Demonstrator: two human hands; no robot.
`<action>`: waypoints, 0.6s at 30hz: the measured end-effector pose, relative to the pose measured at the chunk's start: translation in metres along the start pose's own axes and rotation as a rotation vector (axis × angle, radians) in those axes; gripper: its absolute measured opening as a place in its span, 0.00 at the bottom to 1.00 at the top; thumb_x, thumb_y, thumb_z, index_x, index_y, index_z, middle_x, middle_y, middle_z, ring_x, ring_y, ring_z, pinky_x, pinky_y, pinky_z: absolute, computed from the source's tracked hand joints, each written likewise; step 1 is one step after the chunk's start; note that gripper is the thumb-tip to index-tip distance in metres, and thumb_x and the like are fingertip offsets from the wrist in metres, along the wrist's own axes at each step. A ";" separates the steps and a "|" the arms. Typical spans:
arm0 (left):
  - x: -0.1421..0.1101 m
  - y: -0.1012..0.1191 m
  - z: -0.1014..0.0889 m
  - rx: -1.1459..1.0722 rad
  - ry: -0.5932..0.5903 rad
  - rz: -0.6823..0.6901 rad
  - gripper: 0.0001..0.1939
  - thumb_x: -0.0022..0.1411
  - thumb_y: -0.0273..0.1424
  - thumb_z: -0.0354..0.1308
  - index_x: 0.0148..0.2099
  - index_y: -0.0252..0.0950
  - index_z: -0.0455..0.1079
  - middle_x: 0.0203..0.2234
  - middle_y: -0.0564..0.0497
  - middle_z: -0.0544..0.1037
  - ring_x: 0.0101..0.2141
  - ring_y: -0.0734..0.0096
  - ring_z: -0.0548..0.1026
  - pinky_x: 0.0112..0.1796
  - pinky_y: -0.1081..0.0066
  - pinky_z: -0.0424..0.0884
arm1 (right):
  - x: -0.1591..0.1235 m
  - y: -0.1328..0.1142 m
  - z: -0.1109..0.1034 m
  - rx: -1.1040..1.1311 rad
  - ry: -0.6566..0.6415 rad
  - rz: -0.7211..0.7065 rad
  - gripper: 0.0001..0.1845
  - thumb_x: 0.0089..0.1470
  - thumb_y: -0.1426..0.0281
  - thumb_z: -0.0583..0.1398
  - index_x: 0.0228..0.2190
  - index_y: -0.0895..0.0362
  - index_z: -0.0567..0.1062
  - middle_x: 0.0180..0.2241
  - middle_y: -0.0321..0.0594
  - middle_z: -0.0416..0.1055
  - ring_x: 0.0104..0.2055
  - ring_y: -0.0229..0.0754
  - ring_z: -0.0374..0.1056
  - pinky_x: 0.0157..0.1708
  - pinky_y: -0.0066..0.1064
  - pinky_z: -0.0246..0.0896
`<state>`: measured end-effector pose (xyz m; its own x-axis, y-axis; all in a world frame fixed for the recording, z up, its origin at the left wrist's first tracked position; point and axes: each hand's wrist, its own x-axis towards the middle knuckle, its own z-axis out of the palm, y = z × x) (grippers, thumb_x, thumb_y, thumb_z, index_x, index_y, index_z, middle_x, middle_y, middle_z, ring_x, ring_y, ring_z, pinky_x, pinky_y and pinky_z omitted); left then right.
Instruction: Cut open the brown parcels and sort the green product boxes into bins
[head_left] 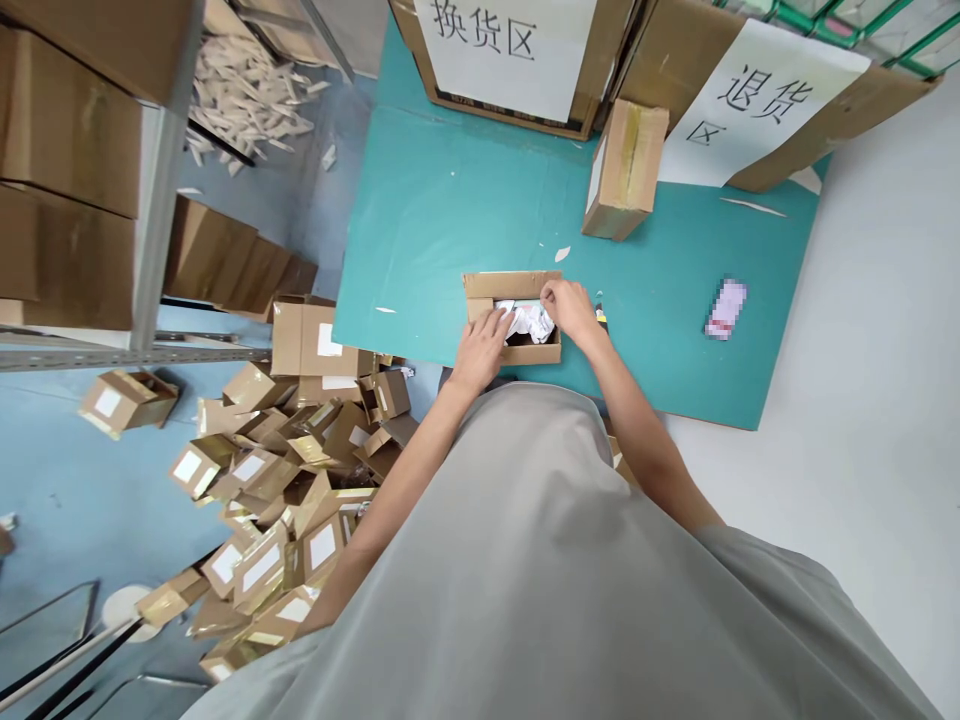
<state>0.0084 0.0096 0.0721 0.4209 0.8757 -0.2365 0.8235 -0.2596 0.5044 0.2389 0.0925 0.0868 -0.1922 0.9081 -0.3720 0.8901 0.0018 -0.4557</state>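
A small open cardboard box sits at the front edge of the green table, its back flap raised. Crumpled white paper fills part of it. Over the box's left side lies my left hand, fingers stretched out and reaching to the paper. My right hand is at the box's right rear corner, its fingers curled into a pinch near the paper and flap; what they hold, if anything, is hidden. Partly covered by my right wrist is a small black and yellow object.
A taped carton stands behind, before large boxes with paper signs. A blurred pinkish item lies at the right. Left of the table, many empty-looking cartons pile on the floor beside a shelf.
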 end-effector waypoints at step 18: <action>-0.022 -0.025 -0.023 -0.107 0.123 -0.192 0.34 0.71 0.36 0.65 0.74 0.30 0.66 0.63 0.26 0.76 0.65 0.29 0.70 0.68 0.39 0.60 | -0.065 -0.023 0.016 -0.044 -0.154 -0.179 0.28 0.71 0.80 0.53 0.66 0.57 0.78 0.61 0.54 0.80 0.61 0.56 0.75 0.59 0.40 0.68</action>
<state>-0.0303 0.0061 0.0838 0.2058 0.9495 -0.2370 0.8362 -0.0448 0.5466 0.2239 0.0272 0.1088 -0.4059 0.8174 -0.4089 0.8527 0.1777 -0.4912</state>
